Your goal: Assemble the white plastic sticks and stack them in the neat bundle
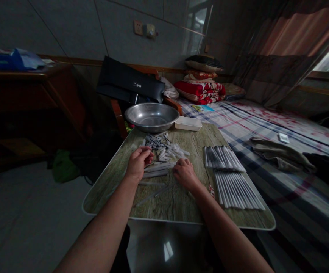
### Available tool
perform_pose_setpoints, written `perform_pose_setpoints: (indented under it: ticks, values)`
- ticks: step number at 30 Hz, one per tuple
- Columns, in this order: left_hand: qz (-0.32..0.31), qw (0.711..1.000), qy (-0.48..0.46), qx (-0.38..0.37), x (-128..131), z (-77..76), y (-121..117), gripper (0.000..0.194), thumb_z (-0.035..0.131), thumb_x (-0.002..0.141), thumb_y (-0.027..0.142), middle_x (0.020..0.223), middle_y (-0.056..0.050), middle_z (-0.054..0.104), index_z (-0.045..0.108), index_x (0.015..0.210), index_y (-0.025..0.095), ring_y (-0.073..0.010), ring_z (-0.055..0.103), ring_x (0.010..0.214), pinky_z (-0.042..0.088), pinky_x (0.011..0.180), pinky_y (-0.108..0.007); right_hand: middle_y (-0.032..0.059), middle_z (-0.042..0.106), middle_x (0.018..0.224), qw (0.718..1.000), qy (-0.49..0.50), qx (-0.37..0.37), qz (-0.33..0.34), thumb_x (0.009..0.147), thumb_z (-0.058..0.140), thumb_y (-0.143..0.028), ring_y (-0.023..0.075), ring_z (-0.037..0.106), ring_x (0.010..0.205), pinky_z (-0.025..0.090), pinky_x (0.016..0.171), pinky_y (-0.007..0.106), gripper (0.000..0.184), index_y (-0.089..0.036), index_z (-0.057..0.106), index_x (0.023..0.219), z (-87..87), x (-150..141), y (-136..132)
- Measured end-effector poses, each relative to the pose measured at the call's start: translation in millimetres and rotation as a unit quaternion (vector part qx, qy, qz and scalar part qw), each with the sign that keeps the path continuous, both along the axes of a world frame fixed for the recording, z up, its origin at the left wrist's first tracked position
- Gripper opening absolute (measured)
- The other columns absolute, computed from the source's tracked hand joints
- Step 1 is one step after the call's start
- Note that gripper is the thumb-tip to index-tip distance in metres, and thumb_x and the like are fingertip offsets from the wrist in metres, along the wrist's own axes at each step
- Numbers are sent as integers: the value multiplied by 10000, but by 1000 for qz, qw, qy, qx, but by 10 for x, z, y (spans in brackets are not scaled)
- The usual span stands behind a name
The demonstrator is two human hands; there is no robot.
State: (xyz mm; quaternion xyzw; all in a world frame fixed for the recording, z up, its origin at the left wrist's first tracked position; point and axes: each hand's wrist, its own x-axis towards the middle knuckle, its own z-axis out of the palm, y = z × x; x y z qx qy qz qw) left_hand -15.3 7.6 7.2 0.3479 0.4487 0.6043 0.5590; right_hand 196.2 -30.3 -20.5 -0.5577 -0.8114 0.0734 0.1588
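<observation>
in the head view, the left hand (140, 161) was over the left part of the table, thumb brought against the curled forefinger; whether a thin piece was pinched there was too small to tell. the right hand (184, 173) was palm down with its fingers bent inward, by the right ends of some loose translucent tubes (156, 171), and i could not tell whether it gripped anything. those tubes lay roughly crosswise between the two hands, while a jumbled heap of slim grey and whitish plastic pieces (168, 148) spread just beyond them. all of this was on a folding-style table with a wood-grain top (187, 208) and a pale edge. on its right side, a bundle of dark-tipped white tubes (222, 157) lay just beyond a row of slim white tubes (238, 189), set side by side (rather neatly, next to the heap), with a small red-and-white item (211, 190) beside the row. at the far edge were a wide stainless steel basin (153, 115) and, just right of it, a shallow white plastic tray (188, 123). behind the basin leaned a black monitor (130, 81); to the right was a bed with a plaid sheet (232, 121), bearing a folded red-and-white quilt (200, 92).
</observation>
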Motion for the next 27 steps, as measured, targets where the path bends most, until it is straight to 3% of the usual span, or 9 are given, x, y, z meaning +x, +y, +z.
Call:
perform_pose_setpoints:
  ticks: [4,7,11,13,15,18,21,23,27]
  values:
    - [-30,999,35,24,14,3,1,307,737,613,318,637,3,643,615,843,156,-79,513,481,371,447,-176,97,622,974,996,62,-4,62,740,593,-118,235,499,972,395,877,357,99,-159,678,772,-38,70,41]
    - [-61,992,94,53,-1,15,5,267,722,644,325,631,-4,638,623,827,156,-63,418,422,287,409,-184,33,604,776,979,181,-46,77,676,556,-97,170,529,779,420,751,295,98,-163,619,711,-53,162,67]
    - [-82,961,234,126,-25,71,-83,157,707,684,318,643,-1,618,647,734,181,-120,529,565,394,544,-223,-48,525,599,906,413,-94,7,642,539,-180,105,459,562,354,546,221,51,-188,556,689,-31,258,85]
    - [-190,915,325,148,-11,108,-186,128,701,701,312,649,-1,620,654,697,193,-145,550,613,405,590,-246,-67,491,556,849,519,-91,-27,626,537,-204,93,428,518,326,507,209,67,-196,541,692,-6,275,86]
    - [-283,844,421,174,32,132,-310,84,673,730,290,654,5,619,664,711,208,-153,552,625,392,601,-256,-83,450,509,795,597,-94,-53,629,527,-214,85,387,470,299,472,203,89,-201,545,715,15,275,83]
    - [-314,735,562,212,133,129,-478,36,670,713,236,743,-14,642,663,731,206,-172,580,690,384,628,-273,-89,437,481,735,666,-107,-67,644,545,-229,78,363,434,284,439,197,94,-200,557,732,28,267,77]
    - [-327,659,641,219,213,88,-568,75,642,709,204,846,-39,649,664,780,206,-197,606,767,398,644,-283,-85,461,504,692,709,-117,-70,639,595,-242,71,377,438,294,430,191,117,-194,565,742,31,267,78]
    - [-323,636,667,215,226,53,-575,132,613,715,176,893,-49,652,664,831,211,-210,620,812,420,670,-292,-86,468,510,674,725,-124,-77,632,620,-248,68,380,436,297,426,190,142,-192,568,751,38,271,78]
    - [-289,624,692,221,177,-9,-504,235,538,747,118,939,-60,659,669,909,227,-216,635,849,449,709,-306,-87,463,490,668,726,-138,-82,619,637,-250,66,376,418,289,413,192,150,-191,560,733,57,281,71]
